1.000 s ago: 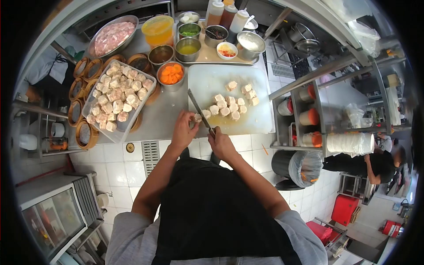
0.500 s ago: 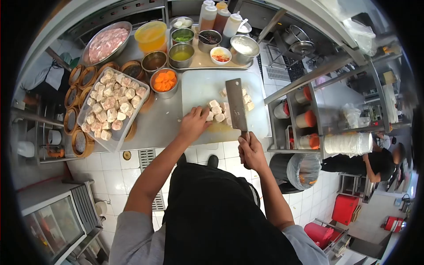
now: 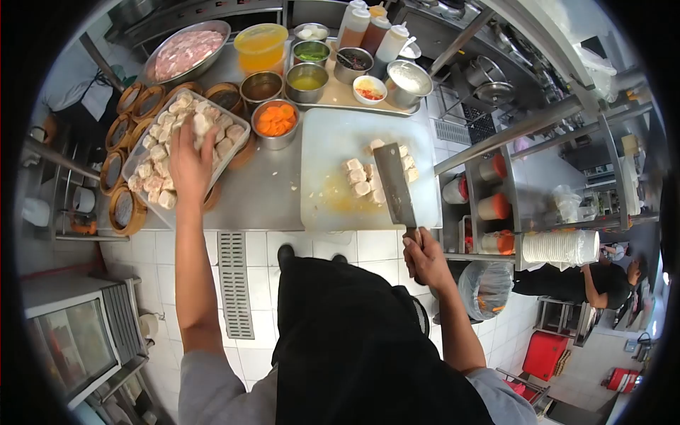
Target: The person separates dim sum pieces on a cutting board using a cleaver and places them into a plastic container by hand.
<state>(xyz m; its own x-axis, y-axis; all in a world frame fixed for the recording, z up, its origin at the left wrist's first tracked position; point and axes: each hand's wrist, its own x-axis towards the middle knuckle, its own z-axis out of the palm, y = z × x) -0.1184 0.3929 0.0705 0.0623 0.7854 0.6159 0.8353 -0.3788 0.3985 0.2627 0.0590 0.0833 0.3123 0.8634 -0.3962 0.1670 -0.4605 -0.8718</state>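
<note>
My right hand [image 3: 428, 261] grips the handle of a cleaver [image 3: 395, 183], its broad blade tilted over a pale cutting board [image 3: 329, 138]. Beside the blade, several pale, chunky, dumpling-like pieces [image 3: 360, 177] sit on the board, some partly hidden by the steel. My left hand [image 3: 191, 159] reaches over a clear plastic tray [image 3: 237, 152] heaped with the same kind of pieces [image 3: 161, 152]. Its fingers are spread apart and rest on or just above the heap; whether they touch a piece I cannot tell.
Round bamboo steamers [image 3: 126, 211] line the tray's left side. Sliced carrots fill a metal bowl [image 3: 275, 134] between tray and board. Behind stand a bowl of raw meat [image 3: 188, 53], a yellow tub [image 3: 261, 48] and squeeze bottles [image 3: 389, 46]. A co-worker [image 3: 567, 283] stands far right.
My left hand has left the pieces on the board and moved left to the tray. My right hand still holds the cleaver, its blade now slanting more to the left. The view has shifted slightly.
</note>
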